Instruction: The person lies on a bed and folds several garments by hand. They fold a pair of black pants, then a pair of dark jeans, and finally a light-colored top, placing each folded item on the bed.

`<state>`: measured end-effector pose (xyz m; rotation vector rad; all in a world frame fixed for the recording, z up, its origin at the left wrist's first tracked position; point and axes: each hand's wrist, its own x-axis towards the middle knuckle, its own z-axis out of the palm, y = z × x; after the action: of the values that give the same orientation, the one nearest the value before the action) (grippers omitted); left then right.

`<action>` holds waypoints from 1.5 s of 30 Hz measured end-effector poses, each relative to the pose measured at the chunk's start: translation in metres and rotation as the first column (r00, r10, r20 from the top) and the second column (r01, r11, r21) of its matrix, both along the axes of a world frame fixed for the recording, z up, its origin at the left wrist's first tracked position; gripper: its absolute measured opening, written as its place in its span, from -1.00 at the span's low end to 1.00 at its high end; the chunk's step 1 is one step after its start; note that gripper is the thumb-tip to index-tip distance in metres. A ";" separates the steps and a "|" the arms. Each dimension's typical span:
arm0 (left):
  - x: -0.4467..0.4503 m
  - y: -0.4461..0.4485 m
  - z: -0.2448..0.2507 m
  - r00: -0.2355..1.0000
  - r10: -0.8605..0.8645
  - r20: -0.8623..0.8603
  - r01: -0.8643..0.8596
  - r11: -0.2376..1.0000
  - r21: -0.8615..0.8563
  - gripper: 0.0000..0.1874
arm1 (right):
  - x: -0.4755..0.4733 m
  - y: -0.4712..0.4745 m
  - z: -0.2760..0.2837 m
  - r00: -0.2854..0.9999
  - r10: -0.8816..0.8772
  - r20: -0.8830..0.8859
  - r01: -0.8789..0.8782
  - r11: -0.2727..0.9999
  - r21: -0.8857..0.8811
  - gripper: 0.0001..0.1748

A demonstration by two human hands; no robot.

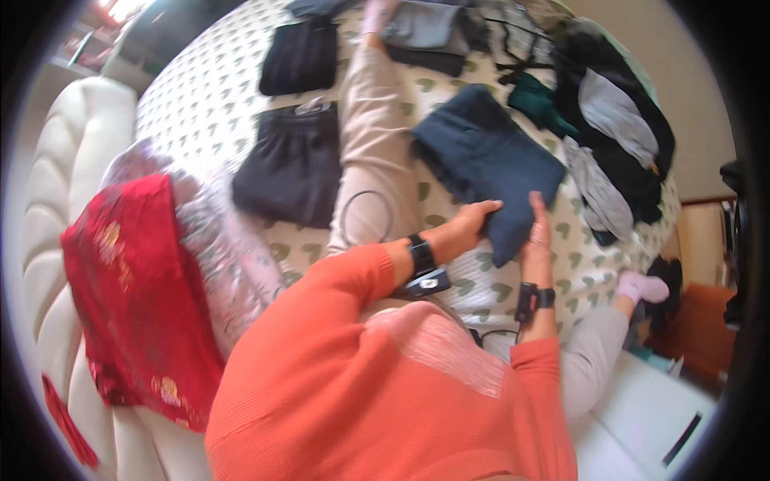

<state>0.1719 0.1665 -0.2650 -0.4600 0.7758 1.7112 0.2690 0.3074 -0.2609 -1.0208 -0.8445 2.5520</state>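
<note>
Dark blue trousers, folded into a compact shape, lie on the heart-patterned bed sheet in front of me. My left hand is at their near left edge, thumb on the cloth and the other fingers partly hidden. Along the near right edge my right hand touches the fabric, its fingers stretched out. Between both hands a pointed corner of the cloth extends toward me. Whether either hand grips it is unclear. Left of my outstretched leg are folded dark grey trousers with a drawstring, and a folded black garment beyond them.
Folded grey clothing lies at the far side beside my foot. A loose heap of black, green and grey clothes covers the right side. A red garment with gold patterns and a pale floral cloth rest by the padded headboard.
</note>
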 end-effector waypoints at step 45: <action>-0.111 -0.301 -0.014 0.586 0.787 -0.194 -0.810 0.570 -0.138 -0.80 | -0.193 -0.067 0.245 0.602 0.707 0.371 -0.463 -0.070 0.884 -0.51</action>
<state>0.0613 -0.1344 -0.2789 -0.9921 0.9054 2.5393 0.0758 0.2402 -0.0158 0.1908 -2.7776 1.6799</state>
